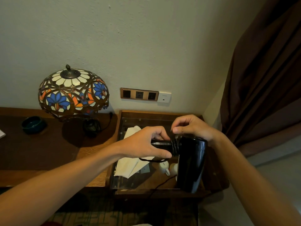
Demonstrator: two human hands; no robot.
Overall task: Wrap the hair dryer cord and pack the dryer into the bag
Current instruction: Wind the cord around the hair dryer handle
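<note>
Left hand wrapped around handle of black hair dryer, held over glass-topped side table. Right hand above the dryer's joint, fingertips pinched narrow; what they pinch unclear. Cord loops below left thumb.

the hair dryer is glossy black plastic, its body catching highlights, with a ribbed collar at the handle. the desk is warm brown wood with a smooth finish. the tray has a wooden frame and a clear glass top. the lamp shade is stained glass in dull dark metal. the curtain is matt brown cloth.
</note>
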